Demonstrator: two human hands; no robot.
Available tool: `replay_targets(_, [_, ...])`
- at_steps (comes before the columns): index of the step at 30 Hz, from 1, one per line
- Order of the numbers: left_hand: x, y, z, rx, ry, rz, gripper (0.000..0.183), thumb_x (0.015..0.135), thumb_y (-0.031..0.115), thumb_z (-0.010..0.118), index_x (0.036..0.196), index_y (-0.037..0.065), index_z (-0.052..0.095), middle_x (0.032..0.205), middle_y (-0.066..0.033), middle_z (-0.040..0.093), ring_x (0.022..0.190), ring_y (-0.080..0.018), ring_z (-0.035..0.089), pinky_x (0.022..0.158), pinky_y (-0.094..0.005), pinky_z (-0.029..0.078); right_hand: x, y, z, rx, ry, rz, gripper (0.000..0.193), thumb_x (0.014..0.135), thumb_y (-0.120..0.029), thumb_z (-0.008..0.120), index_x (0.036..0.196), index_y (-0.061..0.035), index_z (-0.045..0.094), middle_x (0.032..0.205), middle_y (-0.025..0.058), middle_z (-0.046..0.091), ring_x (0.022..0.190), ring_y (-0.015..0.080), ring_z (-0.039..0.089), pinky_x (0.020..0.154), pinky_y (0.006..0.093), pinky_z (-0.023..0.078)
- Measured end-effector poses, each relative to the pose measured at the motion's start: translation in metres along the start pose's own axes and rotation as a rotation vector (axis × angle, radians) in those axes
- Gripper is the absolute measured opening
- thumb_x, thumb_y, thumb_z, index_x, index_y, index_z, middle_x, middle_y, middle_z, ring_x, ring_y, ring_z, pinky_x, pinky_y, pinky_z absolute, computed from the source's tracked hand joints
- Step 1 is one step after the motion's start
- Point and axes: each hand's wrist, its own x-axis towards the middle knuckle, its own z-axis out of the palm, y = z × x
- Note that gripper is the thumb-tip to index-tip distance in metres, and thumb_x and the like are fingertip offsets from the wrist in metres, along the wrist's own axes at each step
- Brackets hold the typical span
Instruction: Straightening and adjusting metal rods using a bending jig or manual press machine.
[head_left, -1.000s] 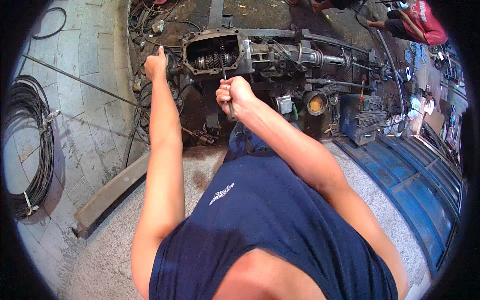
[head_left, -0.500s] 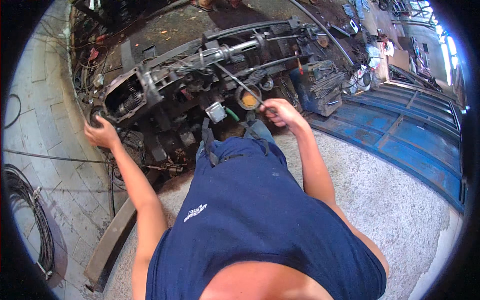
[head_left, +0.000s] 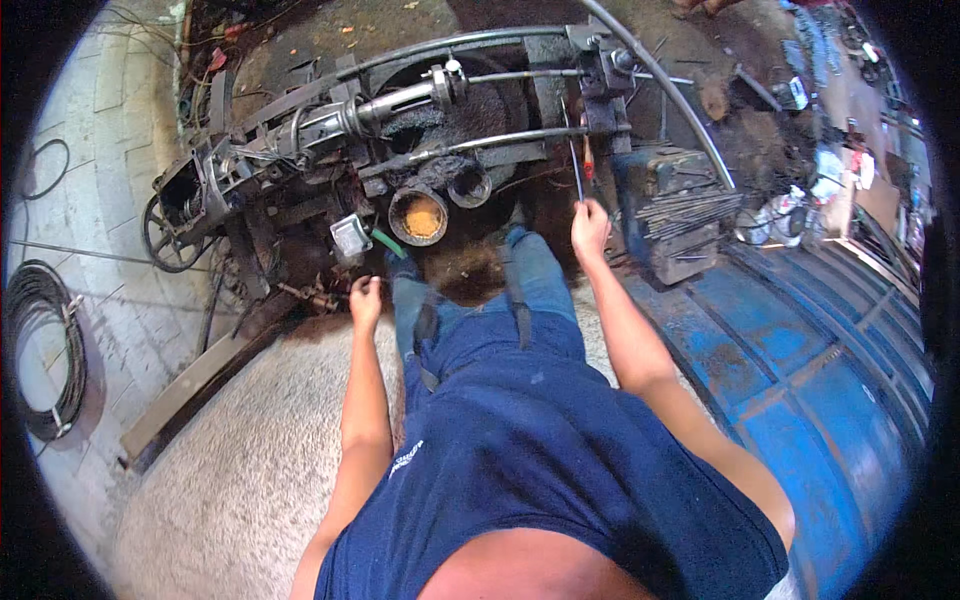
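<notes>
My right hand (head_left: 591, 232) is closed round the near end of a thin metal rod (head_left: 575, 165), which points away from me past the right end of a greasy machine, an old lathe by its look (head_left: 340, 125). Beside the rod is a red-handled tool (head_left: 588, 155). My left hand (head_left: 366, 298) is low in front of the machine with its fingers curled together; what they hold, if anything, cannot be made out. Beyond it sit a small pale square box (head_left: 350, 238), a green tube-like piece (head_left: 387, 242) and a round tin with orange-yellow stuff inside (head_left: 418, 218).
A dark handwheel (head_left: 165, 240) is at the machine's left end. To the right stand a block stacked with thin rods (head_left: 690, 212) and a blue metal panel (head_left: 790, 340). A coiled black cable (head_left: 45, 350) and a long beam (head_left: 200, 385) lie to the left. A curved pipe (head_left: 670, 90) arches overhead right.
My left hand has left the handwheel and come right and nearer to me. My right hand has moved the rod from the machine's middle to its right end. The view has shifted right.
</notes>
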Motion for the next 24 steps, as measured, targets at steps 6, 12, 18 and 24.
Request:
replay_targets(6, [-0.017, 0.039, 0.057, 0.064, -0.312, -0.228, 0.045, 0.086, 0.033, 0.064, 0.11, -0.006, 0.059, 0.082, -0.0103, 0.065, 0.069, -0.0155, 0.061, 0.064, -0.0293, 0.049, 0.08, 0.012, 0.041, 0.141, 0.196, -0.107, 0.019, 0.077, -0.012, 0.058, 0.086, 0.0032, 0.063, 0.087, 0.0205, 0.058, 0.085, 0.0367, 0.059, 0.075, 0.0427, 0.046])
replay_targets(12, [-0.019, 0.049, 0.058, 0.22, -0.143, -0.044, 0.042, 0.088, 0.031, 0.062, 0.118, 0.002, 0.055, 0.091, -0.0045, 0.063, 0.077, -0.013, 0.061, 0.059, -0.0248, 0.045, 0.103, -0.003, 0.058, 0.153, 0.254, -0.001, 0.014, 0.075, -0.008, 0.064, 0.087, -0.0008, 0.062, 0.093, 0.0161, 0.06, 0.09, 0.0362, 0.059, 0.078, 0.0444, 0.047])
replay_targets(18, [-0.01, 0.052, 0.082, -0.032, -0.209, -0.297, 0.045, 0.09, 0.031, 0.057, 0.125, 0.005, 0.048, 0.107, -0.0064, 0.06, 0.092, -0.0157, 0.059, 0.071, -0.0306, 0.047, 0.109, 0.005, 0.059, 0.128, 0.381, -0.176, 0.016, 0.073, -0.008, 0.065, 0.088, -0.0032, 0.062, 0.095, 0.0166, 0.058, 0.096, 0.0367, 0.057, 0.083, 0.0448, 0.045])
replay_targets(24, [0.016, 0.029, 0.085, -0.156, -0.076, -0.303, 0.05, 0.089, 0.028, 0.058, 0.131, 0.007, 0.042, 0.11, -0.0067, 0.056, 0.095, -0.0169, 0.055, 0.071, -0.0335, 0.045, 0.097, 0.015, 0.043, -0.109, 0.367, -0.156, 0.032, 0.074, -0.013, 0.067, 0.1, -0.0032, 0.053, 0.095, 0.0172, 0.054, 0.091, 0.0381, 0.055, 0.082, 0.0474, 0.043])
